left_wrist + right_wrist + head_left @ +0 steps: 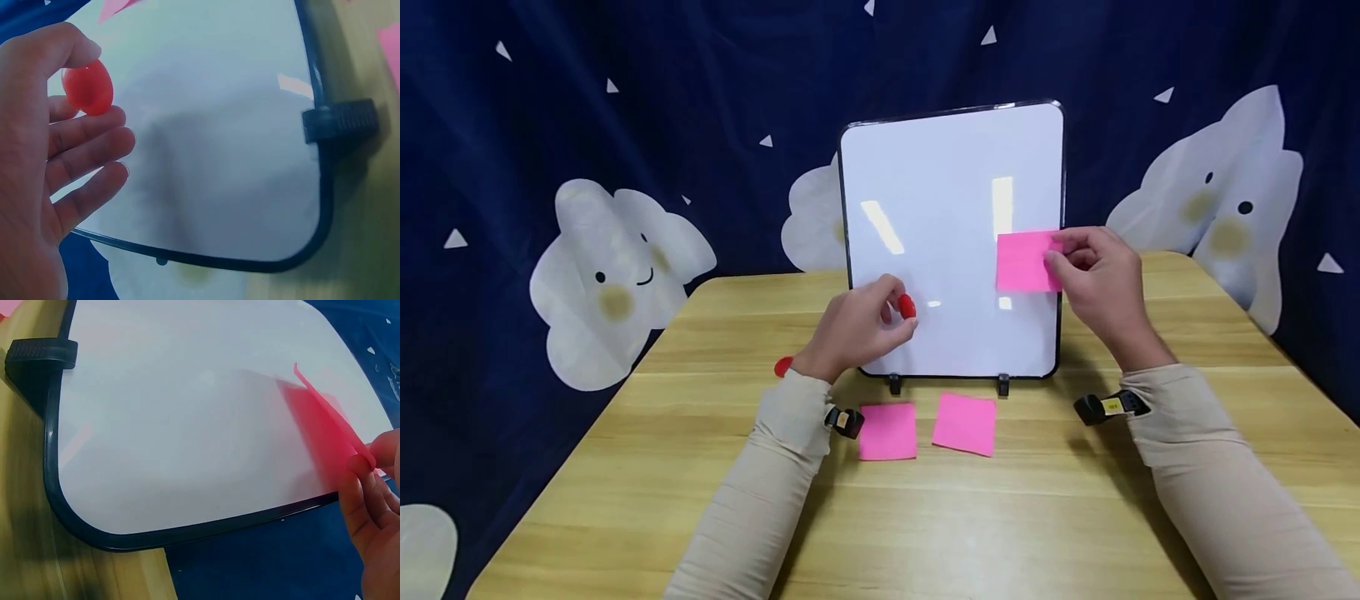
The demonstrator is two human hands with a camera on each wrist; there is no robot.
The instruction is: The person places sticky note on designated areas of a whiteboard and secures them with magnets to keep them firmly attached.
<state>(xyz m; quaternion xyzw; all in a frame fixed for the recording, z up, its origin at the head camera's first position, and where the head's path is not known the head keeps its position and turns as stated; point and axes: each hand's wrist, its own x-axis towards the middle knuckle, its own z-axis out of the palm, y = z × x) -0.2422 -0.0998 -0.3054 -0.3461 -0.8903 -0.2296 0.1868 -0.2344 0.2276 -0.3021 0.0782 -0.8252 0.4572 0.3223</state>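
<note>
My left hand (863, 327) pinches a round red magnet (88, 87) between thumb and forefinger, in front of the lower left part of a whiteboard (940, 192). With thumb and fingers my right hand (1103, 283) holds a pink sticky note (1021, 262) by its right edge, near the board's right side. In the right wrist view the note (334, 415) stands at an angle off the white surface, its pink reflection showing beside it. The black-framed board stands upright on two small black feet (1003, 385).
Two pink notes (887, 432) (965, 424) lie on the wooden table (1000, 525) before the board. Another red magnet (783, 366) lies by my left wrist, partly hidden. Behind the table hangs a dark blue curtain (715, 75) with white clouds.
</note>
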